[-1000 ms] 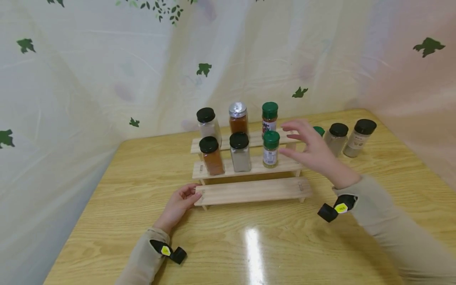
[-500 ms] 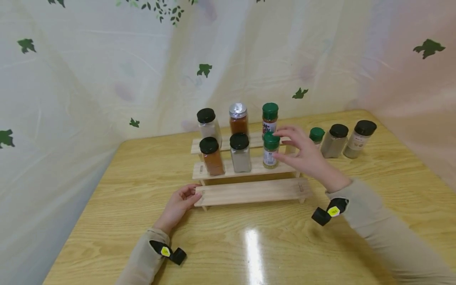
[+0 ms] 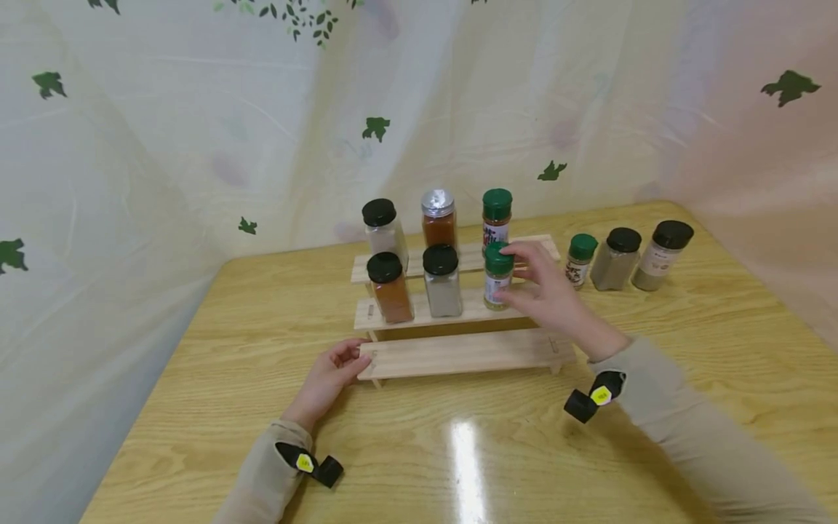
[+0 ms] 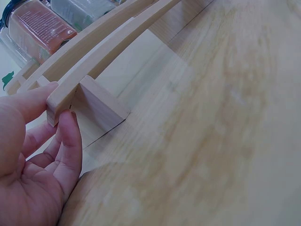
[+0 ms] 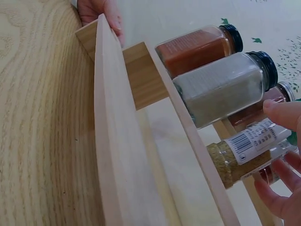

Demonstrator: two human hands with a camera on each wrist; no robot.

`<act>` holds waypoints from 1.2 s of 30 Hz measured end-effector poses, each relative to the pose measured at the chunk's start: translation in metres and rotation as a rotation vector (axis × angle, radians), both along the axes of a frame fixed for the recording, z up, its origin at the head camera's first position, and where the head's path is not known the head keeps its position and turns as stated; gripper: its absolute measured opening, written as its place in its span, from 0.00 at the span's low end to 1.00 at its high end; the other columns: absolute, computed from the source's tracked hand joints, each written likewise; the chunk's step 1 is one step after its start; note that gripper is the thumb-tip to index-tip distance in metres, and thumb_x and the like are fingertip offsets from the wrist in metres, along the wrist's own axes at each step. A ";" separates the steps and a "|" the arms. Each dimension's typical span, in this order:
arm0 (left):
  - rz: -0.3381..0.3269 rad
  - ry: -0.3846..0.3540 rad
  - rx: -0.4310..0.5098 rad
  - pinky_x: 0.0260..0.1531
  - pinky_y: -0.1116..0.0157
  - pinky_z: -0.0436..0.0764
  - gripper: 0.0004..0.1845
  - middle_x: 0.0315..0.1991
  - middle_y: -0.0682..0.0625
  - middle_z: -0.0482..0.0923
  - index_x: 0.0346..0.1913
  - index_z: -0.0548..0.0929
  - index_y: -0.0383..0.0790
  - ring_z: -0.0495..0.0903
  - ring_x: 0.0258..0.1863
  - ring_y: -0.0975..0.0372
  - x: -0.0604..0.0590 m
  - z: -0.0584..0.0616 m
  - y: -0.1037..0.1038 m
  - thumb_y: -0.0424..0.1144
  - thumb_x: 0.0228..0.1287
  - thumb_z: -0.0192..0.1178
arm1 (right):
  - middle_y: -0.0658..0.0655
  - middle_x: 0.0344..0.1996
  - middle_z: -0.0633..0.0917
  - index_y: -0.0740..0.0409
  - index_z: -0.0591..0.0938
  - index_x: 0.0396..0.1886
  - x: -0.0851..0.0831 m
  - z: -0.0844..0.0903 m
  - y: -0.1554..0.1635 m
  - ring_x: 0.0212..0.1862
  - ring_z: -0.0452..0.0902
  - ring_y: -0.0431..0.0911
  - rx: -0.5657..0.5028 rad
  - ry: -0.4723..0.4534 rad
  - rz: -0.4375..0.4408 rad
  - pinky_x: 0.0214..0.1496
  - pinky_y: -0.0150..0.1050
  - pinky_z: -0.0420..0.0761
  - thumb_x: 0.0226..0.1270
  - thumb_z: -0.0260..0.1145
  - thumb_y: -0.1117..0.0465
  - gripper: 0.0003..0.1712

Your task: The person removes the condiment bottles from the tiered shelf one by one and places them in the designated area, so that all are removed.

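Note:
My left hand (image 3: 327, 382) pinches the left end of the lowest board of a three-step wooden spice rack (image 3: 458, 353), thumb on top and fingers beneath, as the left wrist view shows. My right hand (image 3: 548, 295) surrounds a green-capped spice jar (image 3: 495, 282) at the right of the middle step. Thumb and fingers are spread around it; a gap shows by the thumb in the right wrist view, and the jar stands upright on the board. Left of it on that step are a black-lidded jar of pale powder (image 3: 443, 291) and one of orange powder (image 3: 392, 298).
The top step bears a black-lidded jar (image 3: 384, 233), a silver-lidded jar (image 3: 438, 225) and a green-capped jar (image 3: 495, 218). On the table (image 3: 262, 313), right of the rack, stand a short green-capped jar (image 3: 579, 266) and two black-lidded jars (image 3: 614, 266). A curtain hangs behind.
My right hand has moved left, from beside the green-capped jar on the middle step to around it, uncovering the short jar at the right. The left hand stays on the rack.

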State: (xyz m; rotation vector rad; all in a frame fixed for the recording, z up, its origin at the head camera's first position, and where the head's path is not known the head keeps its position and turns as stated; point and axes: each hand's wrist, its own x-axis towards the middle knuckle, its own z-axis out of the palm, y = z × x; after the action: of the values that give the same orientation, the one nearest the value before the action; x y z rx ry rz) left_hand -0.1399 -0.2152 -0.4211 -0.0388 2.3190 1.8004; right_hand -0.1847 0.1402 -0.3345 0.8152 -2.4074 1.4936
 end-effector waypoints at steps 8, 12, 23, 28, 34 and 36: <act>0.001 -0.006 0.002 0.32 0.74 0.74 0.21 0.39 0.51 0.72 0.59 0.72 0.29 0.73 0.35 0.68 0.000 0.001 0.000 0.35 0.66 0.58 | 0.66 0.60 0.66 0.60 0.60 0.63 0.000 -0.006 -0.004 0.58 0.68 0.60 0.047 0.017 -0.033 0.56 0.57 0.74 0.55 0.68 0.76 0.39; 0.006 -0.010 -0.001 0.32 0.74 0.74 0.21 0.39 0.51 0.72 0.59 0.72 0.29 0.72 0.35 0.67 0.000 0.001 0.000 0.34 0.66 0.58 | 0.68 0.61 0.66 0.61 0.58 0.64 0.002 -0.008 -0.005 0.58 0.68 0.62 0.043 0.039 -0.035 0.55 0.56 0.75 0.55 0.67 0.77 0.40; -0.004 -0.016 0.003 0.33 0.73 0.76 0.21 0.40 0.50 0.73 0.59 0.71 0.30 0.74 0.35 0.67 0.000 0.001 0.000 0.36 0.66 0.58 | 0.68 0.60 0.67 0.60 0.57 0.64 0.003 -0.010 -0.008 0.57 0.69 0.61 0.049 0.041 -0.063 0.54 0.56 0.76 0.58 0.64 0.77 0.38; -0.002 -0.021 0.012 0.34 0.73 0.76 0.21 0.40 0.50 0.73 0.59 0.71 0.29 0.74 0.35 0.67 0.001 0.001 0.000 0.35 0.66 0.58 | 0.68 0.60 0.67 0.59 0.57 0.64 0.003 -0.010 -0.008 0.57 0.69 0.61 0.055 0.036 -0.071 0.54 0.56 0.76 0.58 0.64 0.77 0.38; -0.006 -0.025 0.005 0.34 0.73 0.76 0.21 0.41 0.49 0.73 0.59 0.71 0.30 0.74 0.36 0.67 0.001 0.002 0.000 0.36 0.66 0.58 | 0.67 0.60 0.67 0.59 0.57 0.64 0.003 -0.010 -0.008 0.57 0.69 0.61 0.049 0.036 -0.079 0.54 0.56 0.76 0.58 0.64 0.77 0.38; -0.012 -0.023 0.000 0.35 0.73 0.76 0.21 0.41 0.49 0.73 0.59 0.71 0.30 0.74 0.37 0.67 0.001 0.003 0.000 0.36 0.67 0.58 | 0.67 0.60 0.67 0.59 0.57 0.64 0.003 -0.010 -0.008 0.57 0.69 0.61 0.039 0.033 -0.081 0.54 0.56 0.76 0.58 0.63 0.77 0.38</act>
State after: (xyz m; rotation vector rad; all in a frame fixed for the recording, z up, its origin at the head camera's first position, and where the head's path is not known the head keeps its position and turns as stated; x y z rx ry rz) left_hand -0.1390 -0.2154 -0.4185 -0.0453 2.2987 1.7854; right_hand -0.1816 0.1319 -0.3449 0.7346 -2.4221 1.3969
